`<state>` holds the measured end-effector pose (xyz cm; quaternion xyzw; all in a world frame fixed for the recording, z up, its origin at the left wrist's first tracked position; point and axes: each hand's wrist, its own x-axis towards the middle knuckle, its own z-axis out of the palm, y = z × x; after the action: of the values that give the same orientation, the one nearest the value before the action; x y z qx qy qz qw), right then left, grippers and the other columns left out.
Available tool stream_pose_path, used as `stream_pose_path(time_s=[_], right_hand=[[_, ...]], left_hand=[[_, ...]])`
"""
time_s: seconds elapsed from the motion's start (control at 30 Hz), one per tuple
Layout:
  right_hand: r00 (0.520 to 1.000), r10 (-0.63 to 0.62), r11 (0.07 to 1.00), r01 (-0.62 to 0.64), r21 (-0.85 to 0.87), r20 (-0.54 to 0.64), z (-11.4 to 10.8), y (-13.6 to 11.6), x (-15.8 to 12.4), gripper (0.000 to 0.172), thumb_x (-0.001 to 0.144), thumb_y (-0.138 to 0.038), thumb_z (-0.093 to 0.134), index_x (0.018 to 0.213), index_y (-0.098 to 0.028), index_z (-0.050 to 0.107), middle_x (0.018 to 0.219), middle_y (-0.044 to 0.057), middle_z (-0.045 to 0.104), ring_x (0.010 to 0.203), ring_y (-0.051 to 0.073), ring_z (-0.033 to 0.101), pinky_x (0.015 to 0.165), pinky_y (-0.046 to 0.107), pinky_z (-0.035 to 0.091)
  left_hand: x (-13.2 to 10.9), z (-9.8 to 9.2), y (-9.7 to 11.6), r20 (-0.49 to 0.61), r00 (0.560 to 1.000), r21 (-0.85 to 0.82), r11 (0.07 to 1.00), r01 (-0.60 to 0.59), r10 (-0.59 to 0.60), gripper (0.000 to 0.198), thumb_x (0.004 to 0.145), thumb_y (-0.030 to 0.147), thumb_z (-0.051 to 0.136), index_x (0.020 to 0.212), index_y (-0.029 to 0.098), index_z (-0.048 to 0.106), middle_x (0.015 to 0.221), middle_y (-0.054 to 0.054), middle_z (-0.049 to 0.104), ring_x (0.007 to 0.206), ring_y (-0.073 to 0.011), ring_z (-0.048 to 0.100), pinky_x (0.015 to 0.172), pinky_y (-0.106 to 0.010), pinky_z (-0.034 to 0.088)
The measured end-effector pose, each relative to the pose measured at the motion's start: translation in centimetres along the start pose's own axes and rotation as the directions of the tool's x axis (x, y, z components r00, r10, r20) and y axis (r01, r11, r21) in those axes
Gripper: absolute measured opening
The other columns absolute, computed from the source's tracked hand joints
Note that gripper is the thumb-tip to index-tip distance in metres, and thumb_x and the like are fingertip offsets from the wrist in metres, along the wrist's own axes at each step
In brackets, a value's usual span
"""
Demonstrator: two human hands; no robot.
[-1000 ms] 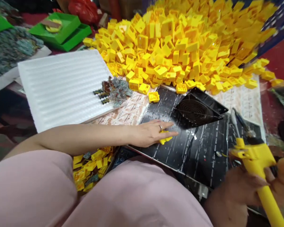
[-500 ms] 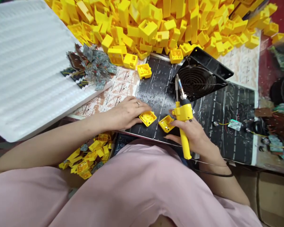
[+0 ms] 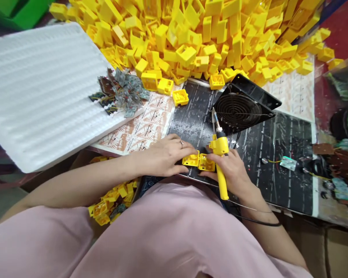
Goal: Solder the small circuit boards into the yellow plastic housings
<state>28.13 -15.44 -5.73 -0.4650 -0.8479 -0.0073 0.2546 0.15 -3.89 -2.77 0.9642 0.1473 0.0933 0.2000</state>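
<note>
My left hand (image 3: 167, 155), a ring on one finger, grips a small yellow plastic housing piece (image 3: 191, 158) between thumb and fingers at the near edge of the black mat. My right hand (image 3: 233, 168) carries a yellow soldering gun (image 3: 221, 146), its metal tip pointing away from me. The thumb and fingers of that same hand also hold a second yellow housing piece (image 3: 206, 163). The two pieces lie side by side with their hollow sides up, edges touching or nearly so. Fine detail inside them is too small to make out.
A big heap of yellow housings (image 3: 185, 54) covers the back. A black fan (image 3: 237, 110) stands beyond the soldering gun. Circuit boards (image 3: 124, 90) lie on a white foam sheet (image 3: 46, 96) at left. A wired board (image 3: 288, 163) lies right. More yellow pieces (image 3: 113, 200) sit below the table edge.
My hands have come closer together, bringing the two yellow pieces from apart to side by side. The soldering gun stays in my right hand. The whole view has shifted slightly.
</note>
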Motion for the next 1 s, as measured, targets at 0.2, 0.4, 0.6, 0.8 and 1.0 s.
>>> stream_pose_path(time_s=[0.2, 0.4, 0.6, 0.8, 1.0], right_hand=[[0.999, -0.042, 0.99, 0.046, 0.136, -0.029, 1.6, -0.6, 1.3, 0.052, 0.096, -0.053, 0.081, 0.133, -0.022, 0.061, 0.118, 0.012, 0.08, 0.116, 0.03, 0.075, 0.102, 0.045, 0.06], [0.997, -0.043, 0.978, 0.055, 0.203, -0.061, 2.7, -0.3, 1.0, 0.044, 0.098, -0.022, 0.079, 0.137, -0.027, 0.061, 0.102, 0.005, 0.081, 0.082, 0.023, 0.076, 0.075, 0.034, 0.063], [0.996, -0.018, 0.977, 0.036, 0.212, -0.087, 2.5, 0.0, 0.9, 0.048, 0.099, -0.018, 0.076, 0.142, -0.029, 0.058, 0.117, 0.008, 0.081, 0.103, 0.027, 0.081, 0.083, 0.04, 0.066], [0.997, -0.051, 0.971, 0.064, 0.232, -0.063, 2.3, -0.3, 1.7, 0.053, 0.095, -0.029, 0.083, 0.142, -0.026, 0.057, 0.124, 0.011, 0.081, 0.119, 0.033, 0.079, 0.101, 0.049, 0.065], [0.997, -0.023, 0.985, 0.036, 0.172, -0.075, 1.4, -0.3, 1.2, 0.055, 0.095, -0.033, 0.085, 0.142, -0.028, 0.058, 0.126, 0.011, 0.08, 0.107, 0.03, 0.082, 0.093, 0.045, 0.067]], left_hand=[[7.8, -2.4, -5.3, -0.121, 0.884, 0.217, 0.857, 0.468, -0.452, 0.055, 0.109, 0.024, 0.046, 0.162, 0.008, 0.053, 0.17, -0.023, 0.05, 0.155, -0.0344, 0.054, 0.131, -0.053, 0.041], [7.8, -2.1, -6.1, 0.006, 0.869, 0.328, 0.822, 0.465, -0.494, 0.061, 0.1, 0.004, 0.043, 0.156, 0.018, 0.062, 0.169, -0.017, 0.054, 0.157, -0.0371, 0.05, 0.129, -0.064, 0.037], [-1.3, 0.1, -1.6, -0.086, 0.988, 0.119, 0.983, 0.14, -0.13, 0.053, 0.105, 0.01, 0.049, 0.158, 0.012, 0.053, 0.147, -0.019, 0.07, 0.127, -0.0246, 0.07, 0.111, -0.039, 0.058], [-4.9, -1.1, -2.5, -0.347, 0.903, 0.337, 0.865, 0.372, -0.253, 0.04, 0.109, 0.046, 0.059, 0.137, 0.018, 0.064, 0.142, -0.017, 0.07, 0.132, -0.0333, 0.064, 0.11, -0.055, 0.053], [-7.2, -6.4, -7.4, -0.515, 0.664, 0.318, 0.599, 0.735, -0.542, 0.028, 0.109, 0.041, 0.059, 0.104, 0.018, 0.074, 0.104, -0.002, 0.077, 0.104, -0.0186, 0.062, 0.1, -0.047, 0.055]])
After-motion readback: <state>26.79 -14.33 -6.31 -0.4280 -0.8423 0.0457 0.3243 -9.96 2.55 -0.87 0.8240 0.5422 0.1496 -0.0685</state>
